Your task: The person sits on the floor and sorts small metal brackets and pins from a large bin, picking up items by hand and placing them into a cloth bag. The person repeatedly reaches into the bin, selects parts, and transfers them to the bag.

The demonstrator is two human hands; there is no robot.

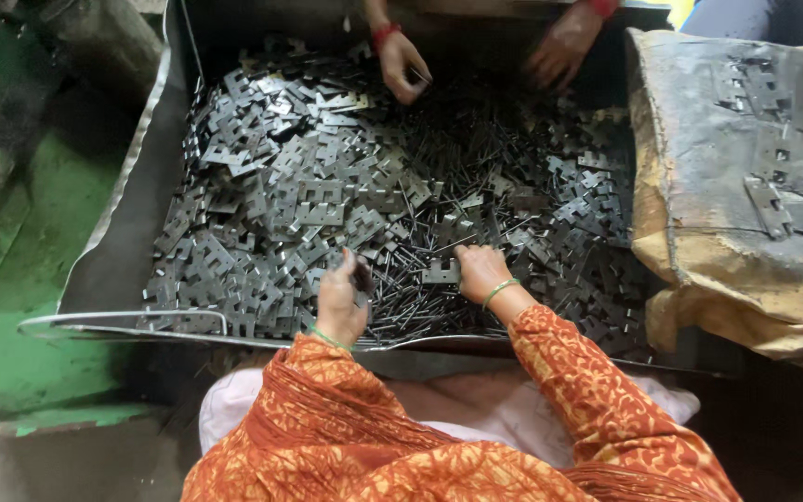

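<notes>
Notched grey stamped-metal plates (pixel 318 200) and thin pins (pixel 420 270) heap the metal tray (pixel 113 270); left hand (pixel 341 302) grip pinches one near its front edge, right hand (pixel 480 272) grip unclear. Sharp edges could cut fingers.

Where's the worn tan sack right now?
In the head view, the worn tan sack sits at the right, against the metal tray of flat grey stamped plates, with several plates lying on it.

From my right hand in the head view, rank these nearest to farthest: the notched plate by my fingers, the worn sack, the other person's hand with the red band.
1. Notched plate, just left of the right hand.
2. Worn sack, off to the right.
3. Other person's hand with the red band, at the tray's far side.
</notes>
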